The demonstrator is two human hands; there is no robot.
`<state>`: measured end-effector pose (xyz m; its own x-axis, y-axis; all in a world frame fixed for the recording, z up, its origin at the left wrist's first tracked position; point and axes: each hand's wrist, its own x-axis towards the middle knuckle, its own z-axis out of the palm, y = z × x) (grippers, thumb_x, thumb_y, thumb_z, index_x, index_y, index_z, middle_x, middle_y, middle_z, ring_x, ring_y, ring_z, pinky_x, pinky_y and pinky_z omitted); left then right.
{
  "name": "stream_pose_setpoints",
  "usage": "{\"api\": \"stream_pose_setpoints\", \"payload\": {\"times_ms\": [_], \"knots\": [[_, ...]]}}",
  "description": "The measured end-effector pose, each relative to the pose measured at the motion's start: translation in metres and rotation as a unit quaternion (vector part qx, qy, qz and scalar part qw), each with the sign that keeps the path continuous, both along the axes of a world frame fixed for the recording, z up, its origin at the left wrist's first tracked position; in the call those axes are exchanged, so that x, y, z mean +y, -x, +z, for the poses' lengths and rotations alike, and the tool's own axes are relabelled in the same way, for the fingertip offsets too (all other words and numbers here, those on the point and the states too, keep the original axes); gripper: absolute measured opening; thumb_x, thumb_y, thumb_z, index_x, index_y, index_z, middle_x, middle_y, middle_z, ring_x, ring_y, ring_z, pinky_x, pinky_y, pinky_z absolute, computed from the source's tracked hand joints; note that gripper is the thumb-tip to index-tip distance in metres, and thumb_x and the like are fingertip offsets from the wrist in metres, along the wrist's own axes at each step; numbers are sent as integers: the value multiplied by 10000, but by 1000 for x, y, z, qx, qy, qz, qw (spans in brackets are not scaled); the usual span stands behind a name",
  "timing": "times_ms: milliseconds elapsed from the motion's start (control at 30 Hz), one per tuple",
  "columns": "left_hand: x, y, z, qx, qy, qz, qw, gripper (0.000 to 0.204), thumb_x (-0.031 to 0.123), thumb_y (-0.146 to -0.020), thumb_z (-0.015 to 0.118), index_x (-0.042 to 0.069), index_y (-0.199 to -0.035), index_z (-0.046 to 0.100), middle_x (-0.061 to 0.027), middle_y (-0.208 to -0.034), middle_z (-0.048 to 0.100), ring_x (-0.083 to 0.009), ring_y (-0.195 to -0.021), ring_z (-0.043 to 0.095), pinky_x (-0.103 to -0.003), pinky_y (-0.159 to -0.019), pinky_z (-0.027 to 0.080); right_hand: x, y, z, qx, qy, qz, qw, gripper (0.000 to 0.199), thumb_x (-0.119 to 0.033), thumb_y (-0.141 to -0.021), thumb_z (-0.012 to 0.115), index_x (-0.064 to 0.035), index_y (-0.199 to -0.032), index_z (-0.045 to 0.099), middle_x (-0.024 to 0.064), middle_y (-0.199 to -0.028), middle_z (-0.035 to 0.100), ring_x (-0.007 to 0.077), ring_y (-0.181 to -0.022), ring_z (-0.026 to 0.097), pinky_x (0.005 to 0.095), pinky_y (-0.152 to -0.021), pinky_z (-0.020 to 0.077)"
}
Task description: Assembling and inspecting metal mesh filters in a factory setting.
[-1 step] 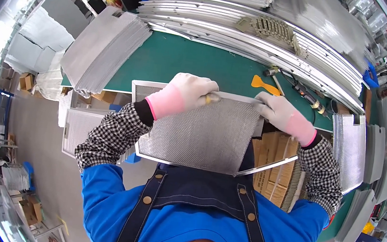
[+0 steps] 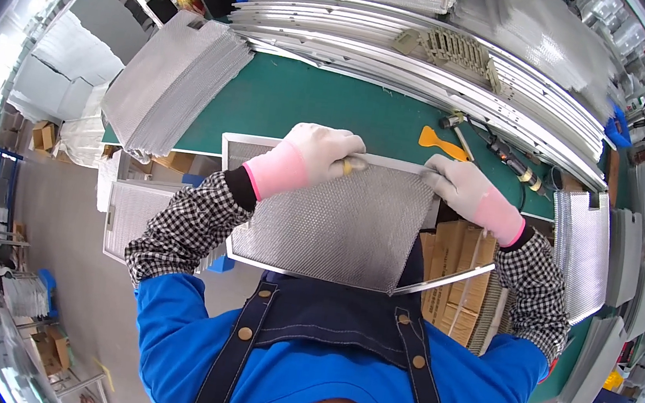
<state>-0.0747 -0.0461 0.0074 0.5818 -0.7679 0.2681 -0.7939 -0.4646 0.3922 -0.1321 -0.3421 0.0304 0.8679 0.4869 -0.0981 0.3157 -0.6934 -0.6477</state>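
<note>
At the far left of the green table we saw a tilted stack of grey metal mesh sheets, lying well apart from our hands. Nearer in, our left hand, in a white glove with a pink cuff, was closed over the top edge of the rectangular silver mesh filter panel with its thin aluminium frame, a small yellowish piece pinched under the fingers. The panel was held between the table's near edge and our chest, tilted, its far edge at the table rim. We judged it light and fairly stiff along the frame but easily dented across the mesh, so the frame edges were the right place for a grip. To the right, our right hand was closed on the top right corner of the same frame. Beyond it on the table lay a flat orange plastic scraper and a dark-handled hand tool, and behind them long aluminium frame strips were stacked.
</note>
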Motion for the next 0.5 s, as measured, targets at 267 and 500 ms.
{"api": "stream_pose_setpoints", "payload": {"times_ms": [267, 500], "knots": [[-47, -1, 7, 120, 58, -80, 988, 208, 109, -858, 698, 19, -1043, 663, -114, -928, 643, -278, -877, 658, -375, -768, 532, 3, 5, -1, -24, -47, 9, 999, 199, -197, -957, 605, -13, -1032, 590, 174, -795, 594, 324, -805, 625, 393, -719, 481], [-54, -17, 31, 343, -94, -86, 931, 304, 193, -892, 665, -43, -1083, 682, -168, -907, 707, -236, -825, 670, -344, -789, 528, -2, 2, 15, 123, -8, -3, 992, 242, -250, -997, 557, -12, -1022, 586, 93, -732, 585, 200, -731, 637, 352, -654, 480]]}}
